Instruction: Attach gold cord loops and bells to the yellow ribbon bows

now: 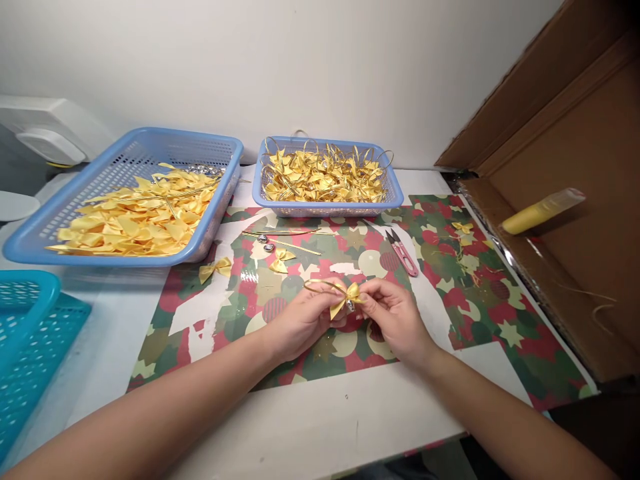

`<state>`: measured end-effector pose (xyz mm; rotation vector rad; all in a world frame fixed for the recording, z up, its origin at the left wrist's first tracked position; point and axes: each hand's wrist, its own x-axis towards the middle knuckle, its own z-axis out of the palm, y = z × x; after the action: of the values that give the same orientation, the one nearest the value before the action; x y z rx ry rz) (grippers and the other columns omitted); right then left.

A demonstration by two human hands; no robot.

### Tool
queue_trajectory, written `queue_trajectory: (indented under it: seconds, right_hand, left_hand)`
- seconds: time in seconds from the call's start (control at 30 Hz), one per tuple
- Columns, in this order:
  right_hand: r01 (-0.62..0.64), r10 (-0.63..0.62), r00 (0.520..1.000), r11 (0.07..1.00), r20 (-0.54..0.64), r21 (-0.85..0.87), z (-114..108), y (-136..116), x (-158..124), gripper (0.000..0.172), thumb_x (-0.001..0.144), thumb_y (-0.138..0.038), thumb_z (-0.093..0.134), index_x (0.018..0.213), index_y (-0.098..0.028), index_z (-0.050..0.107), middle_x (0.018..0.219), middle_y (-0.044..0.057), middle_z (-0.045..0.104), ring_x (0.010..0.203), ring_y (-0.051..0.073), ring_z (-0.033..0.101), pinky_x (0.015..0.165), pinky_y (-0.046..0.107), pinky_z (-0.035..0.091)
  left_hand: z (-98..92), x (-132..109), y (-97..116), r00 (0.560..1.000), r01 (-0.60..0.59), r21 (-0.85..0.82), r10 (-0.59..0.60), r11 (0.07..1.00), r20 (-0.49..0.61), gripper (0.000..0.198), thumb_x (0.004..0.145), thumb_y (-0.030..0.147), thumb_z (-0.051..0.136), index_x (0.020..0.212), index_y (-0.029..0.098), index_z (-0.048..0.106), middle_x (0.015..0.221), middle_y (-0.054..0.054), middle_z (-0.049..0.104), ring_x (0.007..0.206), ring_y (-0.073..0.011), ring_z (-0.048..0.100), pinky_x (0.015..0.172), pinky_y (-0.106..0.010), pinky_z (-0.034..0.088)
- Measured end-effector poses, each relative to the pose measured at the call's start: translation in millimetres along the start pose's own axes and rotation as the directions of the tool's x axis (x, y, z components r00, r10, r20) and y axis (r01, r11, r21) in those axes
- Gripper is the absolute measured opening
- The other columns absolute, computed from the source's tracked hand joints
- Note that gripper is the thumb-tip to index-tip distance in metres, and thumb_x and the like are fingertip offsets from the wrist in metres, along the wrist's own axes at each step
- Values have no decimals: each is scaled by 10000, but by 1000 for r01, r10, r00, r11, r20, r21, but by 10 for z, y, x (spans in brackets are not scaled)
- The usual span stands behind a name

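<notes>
**Both hands pinch one yellow bow over the patterned paper**

The left hand (300, 323) and the right hand (395, 317) meet fingertip to fingertip, just above the counter (320, 427). Between them they pinch a small yellow satin bow (346, 298). The thumb and fingers of the left hand close on its left wing. Those of the right hand close near its knot, where a small silver bell (351, 306) seems to hang. A thin gold cord loop (323, 285) goes out from the bow over the fingers of the left hand.

Under both hands lies a sheet of wrapping paper with red and green stars and circles (470, 313). Just beyond the right hand lie pink thread snips (403, 255). Beyond the left hand lie a loose yellow bow (281, 260) and two loose silver bells (265, 241).

Farther beyond the hands stands a small blue plastic basket (325, 210) full of bows that carry gold loops. Well to the left of the left hand, a large blue plastic basket (100, 259) holds plain yellow bows.
</notes>
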<state>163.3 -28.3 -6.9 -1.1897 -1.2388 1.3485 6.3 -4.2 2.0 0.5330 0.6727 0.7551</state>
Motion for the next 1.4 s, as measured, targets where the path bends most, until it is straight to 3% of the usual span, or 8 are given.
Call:
queue_trajectory:
  seconds: [0.2, 0.4, 0.67, 1.1, 1.4]
  right_hand:
    - [-3, 3, 1000, 1000, 5, 30, 4, 18, 4, 297, 821, -479, 674, 749, -195, 620, 610, -26, 540, 550, 107, 502, 524, 234, 468]
    - [52, -55, 998, 996, -41, -69, -21, -19, -19, 281, 849, -452, 645, 758, -187, 622, 613, -21, 536, 554, 106, 480, 505, 224, 417]
    - [55, -54, 998, 997, 22, -49, -30, -10, 10, 292, 846, -472, 643, 760, -195, 620, 623, -23, 524, 553, 104, 471, 508, 229, 426]
    - [-16, 16, 1000, 997, 3, 73, 39, 13, 25, 387, 747, -553, 726, 681, -195, 595, 560, -41, 518, 517, 94, 482, 499, 220, 456]
    - [-54, 55, 998, 993, -7, 100, 64, 7, 23, 414, 717, -578, 738, 676, -198, 577, 544, -43, 508, 497, 94, 476, 467, 218, 444]
  left_hand:
    - [-16, 9, -12, 999, -2, -3, 2, 1000, 35, 155, 682, 179, 657, 562, 144, 566, 514, 36, 424, 521, -86, 374, 532, -245, 296]
    - [-59, 17, -41, 1000, -8, -55, 8, 998, 14, 130, 692, 150, 635, 592, 152, 552, 545, 41, 412, 526, -82, 358, 539, -237, 303]
    - [-3, -2, -3, 1000, 0, -3, 0, 1000, 11, 97, 681, 161, 630, 602, 147, 575, 560, 30, 454, 525, -83, 360, 536, -245, 305]
    - [-4, 7, -23, 1000, -5, 47, 3, 999, 29, 222, 673, 251, 720, 607, 159, 530, 520, 43, 467, 527, -85, 381, 545, -245, 275]
    - [-34, 4, -53, 997, -59, 123, 53, 991, 52, 180, 713, 249, 674, 635, 169, 533, 543, 40, 474, 543, -96, 388, 558, -257, 280]
